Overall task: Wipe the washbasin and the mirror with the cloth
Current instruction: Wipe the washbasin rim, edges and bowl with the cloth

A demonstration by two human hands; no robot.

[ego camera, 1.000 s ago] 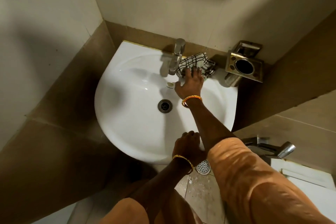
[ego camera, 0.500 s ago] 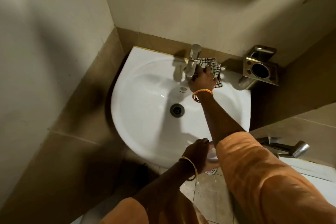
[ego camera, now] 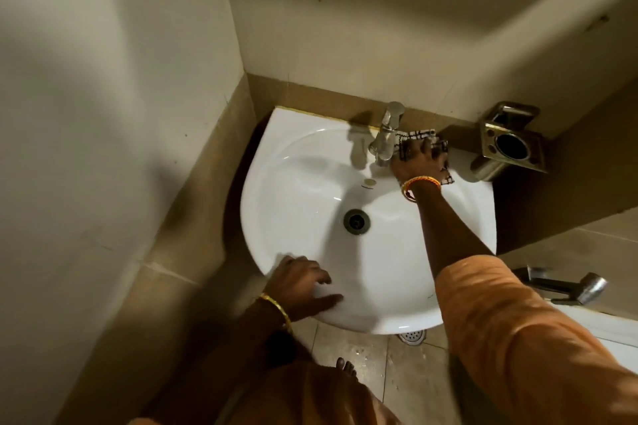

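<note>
A white corner washbasin (ego camera: 297, 183) is fixed below the wall, with a steel tap (ego camera: 386, 138) at its back rim. My right hand (ego camera: 419, 162) presses a black-and-white checked cloth (ego camera: 419, 134) onto the back rim just right of the tap, fingers spread over it. My left hand (ego camera: 303, 286) rests flat on the basin's front left rim, fingers apart, holding nothing. No mirror is in view.
A steel tumbler holder (ego camera: 511, 145) is mounted on the wall right of the basin. A hand sprayer (ego camera: 580, 286) hangs lower right. Walls close in on the left and behind. A floor drain (ego camera: 412, 335) and a bare foot (ego camera: 345, 369) show below the basin.
My left hand has slid leftwards along the front rim and opened out flat. My right hand with the cloth stays beside the tap. The view has shifted, putting the basin further right.
</note>
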